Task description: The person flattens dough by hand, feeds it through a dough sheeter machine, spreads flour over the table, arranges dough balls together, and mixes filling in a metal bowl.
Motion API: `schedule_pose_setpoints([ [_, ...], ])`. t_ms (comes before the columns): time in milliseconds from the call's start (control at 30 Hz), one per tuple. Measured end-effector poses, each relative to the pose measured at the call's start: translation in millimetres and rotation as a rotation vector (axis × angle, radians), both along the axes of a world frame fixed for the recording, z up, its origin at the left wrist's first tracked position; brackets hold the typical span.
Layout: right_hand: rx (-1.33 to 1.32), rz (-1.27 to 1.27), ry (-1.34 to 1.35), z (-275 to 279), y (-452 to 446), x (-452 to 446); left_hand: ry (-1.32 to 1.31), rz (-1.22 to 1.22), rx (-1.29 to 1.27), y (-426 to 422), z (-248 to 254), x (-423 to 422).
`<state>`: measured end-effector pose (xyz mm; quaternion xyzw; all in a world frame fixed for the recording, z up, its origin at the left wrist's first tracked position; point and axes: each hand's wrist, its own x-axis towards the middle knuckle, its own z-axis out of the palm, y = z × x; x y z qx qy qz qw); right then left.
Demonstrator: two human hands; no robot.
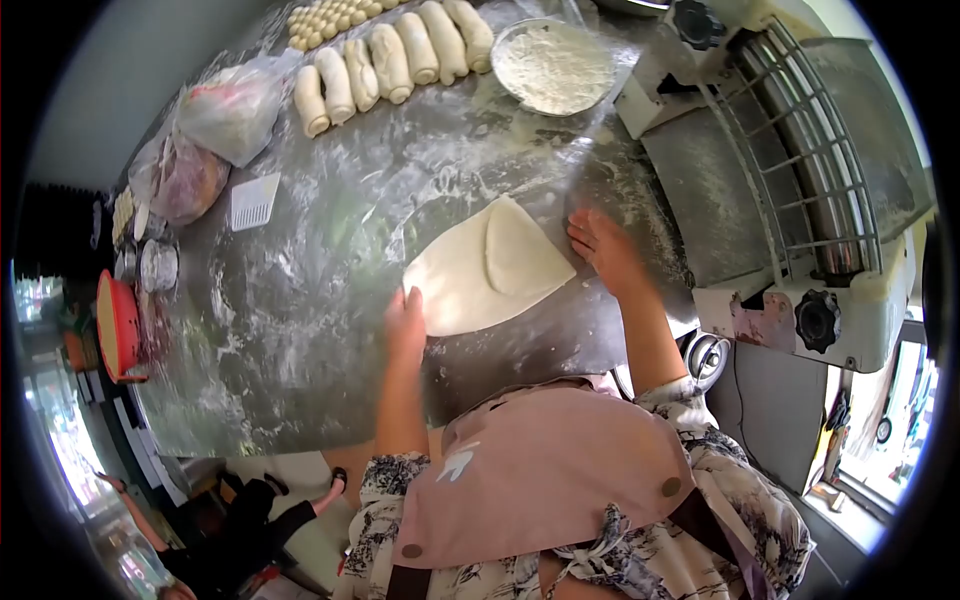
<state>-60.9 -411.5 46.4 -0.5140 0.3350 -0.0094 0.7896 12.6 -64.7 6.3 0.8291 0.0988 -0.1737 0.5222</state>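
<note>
Basically, left hand is pinching dough's near-left edge, thumb on top; right hand is hovering open beside its right side, holding nothing; dough is lying on floury tabletop.

a plain grey wall is at the upper left, beyond the metal surface. the floor is pale. daylight shines in the right window, and bright light shows also at the lower left.
</note>
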Motion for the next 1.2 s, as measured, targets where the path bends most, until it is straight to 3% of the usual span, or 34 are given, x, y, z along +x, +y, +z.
schedule_pose_setpoints([
  [100, -0.455, 0.157, 0.114, -11, 23, -9, -0.247, -0.069, 0.446, -24, 37, -5],
  [133, -0.590, 0.184, 0.085, -19, 29, -12, -0.146, -0.006, 0.160, -40, 59, -6],
  [167, -0.724, 0.207, 0.058, -23, 34, -14, -0.124, 0.058, -0.042, -50, 47, -8],
  [233, -0.778, 0.259, 0.169, 2, 43, -8, 0.139, 0.123, -0.584, -81, 64, -8],
  [300, -0.822, 0.315, 0.254, 14, 44, 0, 0.266, 0.247, -0.722, -105, 67, -13],
  [400, -0.846, 0.375, 0.322, 17, 40, 14, 0.097, -0.059, -0.362, -93, 55, -10],
  [500, -0.878, 0.368, 0.336, 20, 49, 21, -0.618, -0.304, 0.176, -82, 42, 11],
  [633, -0.965, 0.517, 0.350, 20, 57, 27, -0.632, -0.533, 0.507, -105, 49, 47],
  [667, -0.968, 0.584, 0.373, 21, 56, 28, -0.492, -0.657, 0.566, -112, 56, 54],
  [800, -0.938, 0.638, 0.334, 16, 52, 15, -0.001, -0.891, 0.513, -127, 73, 81],
  [900, -1.015, 0.543, 0.222, 12, 55, -17, -0.417, -1.116, 0.575, -130, 69, 75],
  [933, -1.117, 0.499, 0.190, 2, 56, -24, -0.603, -1.111, 0.412, -130, 46, 75],
  [1000, -0.968, 0.428, 0.265, 8, 59, -31, -0.863, -1.077, 0.125, -134, 17, 65],
  [1100, -0.812, 0.273, 0.303, 7, 55, -20, -0.784, -1.240, 0.118, -151, 23, 83],
  [1200, -0.814, 0.141, 0.209, 4, 44, 20, -0.813, -1.161, 0.299, -171, 24, 141],
])
